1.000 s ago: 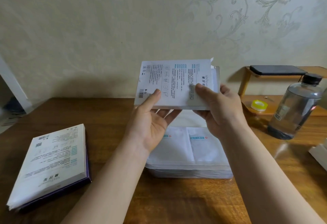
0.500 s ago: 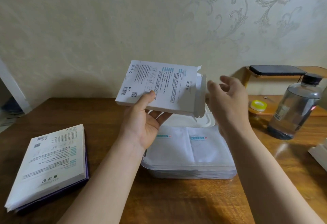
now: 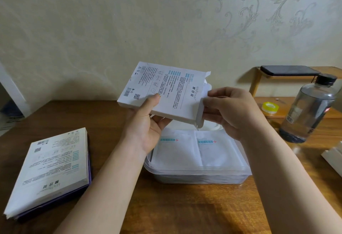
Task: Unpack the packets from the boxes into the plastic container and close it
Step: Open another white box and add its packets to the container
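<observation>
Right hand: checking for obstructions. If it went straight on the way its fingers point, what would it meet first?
The right hand points left at the open end of the box gripped by the left hand. Its fingers seem to touch it, so the box comes first.

The one head-worn camera is looking forward and down across the table [image 3: 185,211] toward the wall [image 3: 92,30]. It is sitting near, the left hand [image 3: 146,130] and right hand [image 3: 235,111] filling the middle; the edges are perhaps bending.
</observation>
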Action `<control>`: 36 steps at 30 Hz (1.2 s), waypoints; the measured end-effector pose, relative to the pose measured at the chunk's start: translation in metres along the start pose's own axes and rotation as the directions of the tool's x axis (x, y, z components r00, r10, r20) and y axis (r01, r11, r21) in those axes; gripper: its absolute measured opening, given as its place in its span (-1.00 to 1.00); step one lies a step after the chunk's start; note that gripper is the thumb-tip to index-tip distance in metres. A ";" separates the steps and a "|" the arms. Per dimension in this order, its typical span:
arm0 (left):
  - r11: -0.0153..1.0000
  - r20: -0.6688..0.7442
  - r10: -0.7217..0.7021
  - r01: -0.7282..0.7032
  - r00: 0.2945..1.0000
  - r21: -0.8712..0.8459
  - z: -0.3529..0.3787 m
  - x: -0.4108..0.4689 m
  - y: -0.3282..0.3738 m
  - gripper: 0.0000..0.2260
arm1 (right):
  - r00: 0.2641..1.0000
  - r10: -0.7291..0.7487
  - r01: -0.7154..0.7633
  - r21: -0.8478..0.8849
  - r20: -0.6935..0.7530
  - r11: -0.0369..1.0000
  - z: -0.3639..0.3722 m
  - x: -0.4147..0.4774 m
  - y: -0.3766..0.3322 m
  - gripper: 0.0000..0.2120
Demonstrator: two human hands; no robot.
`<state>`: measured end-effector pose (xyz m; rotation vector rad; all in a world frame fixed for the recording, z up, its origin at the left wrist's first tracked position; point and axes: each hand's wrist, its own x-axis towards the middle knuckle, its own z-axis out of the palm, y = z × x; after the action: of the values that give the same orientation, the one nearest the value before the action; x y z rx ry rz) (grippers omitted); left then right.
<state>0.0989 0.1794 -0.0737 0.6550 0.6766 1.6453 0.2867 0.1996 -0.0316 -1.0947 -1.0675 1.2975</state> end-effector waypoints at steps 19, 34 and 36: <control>1.000 -0.105 -0.010 0.010 0.994 -0.009 0.004 0.001 0.001 -0.70 | 0.995 -0.009 0.015 0.057 -0.104 0.998 0.015 -0.002 0.001 -0.82; 0.997 -0.153 0.008 -0.019 0.988 -0.070 -0.008 0.006 0.019 -0.80 | 0.822 -0.549 0.558 -0.399 0.149 0.727 -0.001 0.001 0.005 -0.59; 0.998 -0.163 0.009 -0.020 0.987 -0.066 -0.009 0.007 0.019 -0.81 | 0.716 -0.670 0.650 -0.537 0.195 0.538 -0.006 0.003 0.007 -0.66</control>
<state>0.0785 0.1825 -0.0650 0.4816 0.7319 1.7405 0.2909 0.2026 -0.0396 -0.9593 -1.7068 0.3168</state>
